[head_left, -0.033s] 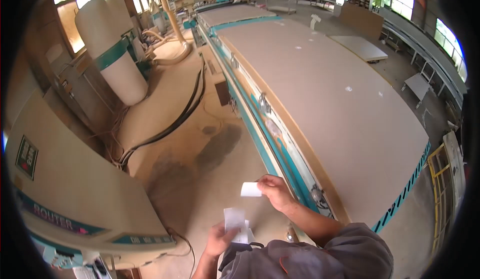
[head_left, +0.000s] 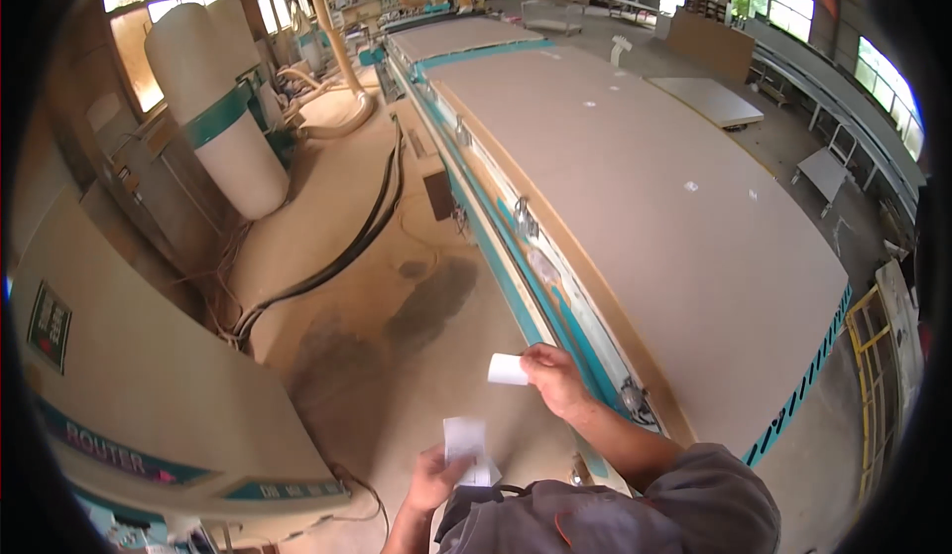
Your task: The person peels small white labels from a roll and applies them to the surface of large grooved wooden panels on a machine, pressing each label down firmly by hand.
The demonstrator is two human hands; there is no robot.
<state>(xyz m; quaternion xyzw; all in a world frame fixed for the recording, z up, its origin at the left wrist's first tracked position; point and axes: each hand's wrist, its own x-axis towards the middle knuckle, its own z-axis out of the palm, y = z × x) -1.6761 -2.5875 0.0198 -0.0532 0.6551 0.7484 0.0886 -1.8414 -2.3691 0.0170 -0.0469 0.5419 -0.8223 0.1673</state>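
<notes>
My right hand (head_left: 555,380) is closed, pinching the end of a small white paper slip (head_left: 508,369) between thumb and fingers. That slip curls slightly and hangs over the floor, just left of the machine's edge. Lower down and nearer my body, my left hand (head_left: 431,477) grips several white paper slips (head_left: 464,439). One of them stands up above the fingers, and others show beside it. Whatever is on the slips is too small to make out. A large flat brown board (head_left: 635,197) lies on the machine bed to my right, with a few small white labels (head_left: 691,187) on its surface.
A beige machine cabinet (head_left: 149,356) stands at my left. Thick black cables (head_left: 337,266) cross the dusty floor. Along the bed's side runs a teal and white rail (head_left: 496,256) with metal fittings. A dust-collector bag (head_left: 238,162) rises at the far left; a yellow frame (head_left: 868,366) leans at right.
My right hand has shifted slightly to the right with its slip, which looks more curled now. My left hand has barely moved. The view has tilted a little.
</notes>
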